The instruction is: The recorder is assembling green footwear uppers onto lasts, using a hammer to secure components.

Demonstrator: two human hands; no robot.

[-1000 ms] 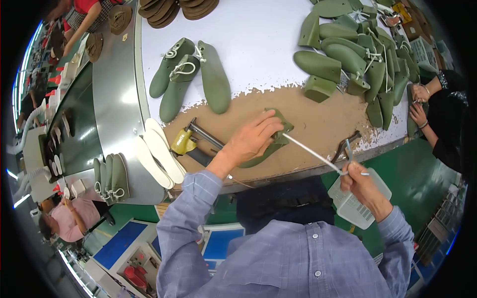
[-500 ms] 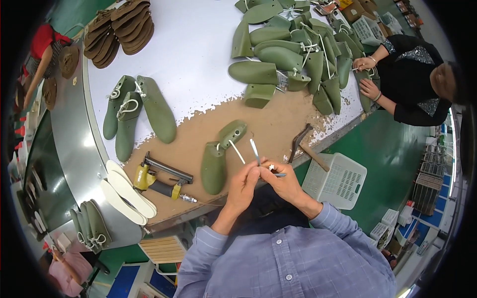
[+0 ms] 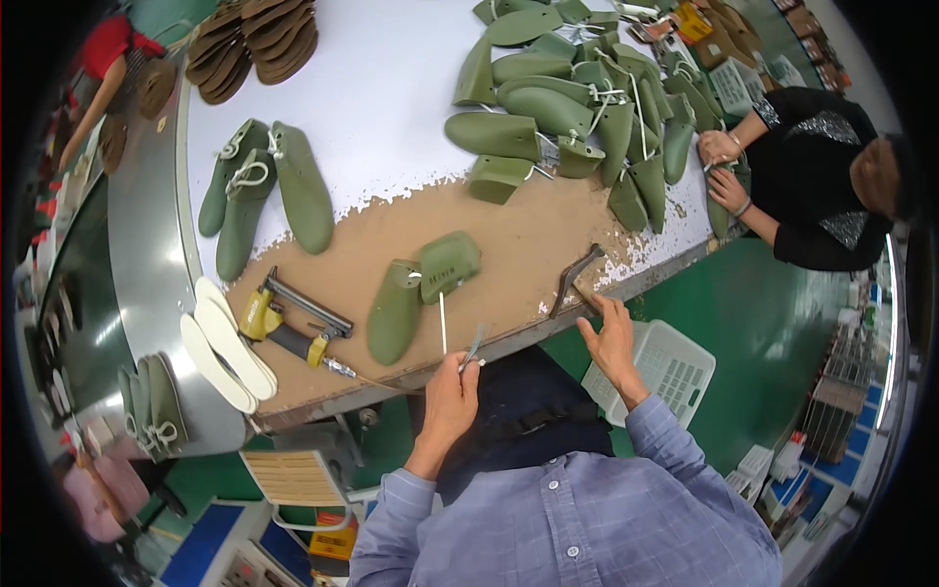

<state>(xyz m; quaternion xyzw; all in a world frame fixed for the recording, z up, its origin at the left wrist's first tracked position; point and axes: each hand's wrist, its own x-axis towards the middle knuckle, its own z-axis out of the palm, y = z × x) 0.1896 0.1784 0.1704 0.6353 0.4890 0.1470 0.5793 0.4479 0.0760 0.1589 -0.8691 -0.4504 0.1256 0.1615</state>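
Observation:
My left hand [image 3: 450, 403] pinches a white cord [image 3: 443, 323] at the table's front edge. A thin grey piece [image 3: 475, 344], too small to make out, also sticks up from its fingers. The cord runs up to a green shoe last [image 3: 452, 266] whose heel part is bent at an angle to its forepart [image 3: 396, 313]. My right hand [image 3: 614, 342] has its thumb and fingers apart, beside the wooden handle of a hammer [image 3: 587, 294]. Whether the fingertips touch the handle, I cannot tell. The hammer's long, dark curved head [image 3: 575, 278] rests on the tabletop.
A yellow and black air stapler [image 3: 289, 323] lies left, beside white insoles [image 3: 223, 342]. Three green lasts [image 3: 298, 186] are behind it. Many more lasts [image 3: 553, 108] are heaped at the back right, near a co-worker's hands [image 3: 722, 166]. A white basket [image 3: 665, 367] stands below the table edge.
My hands have parted: the right has moved right to the hammer handle, while the left has moved left and down, keeping the cord. The last near it has turned.

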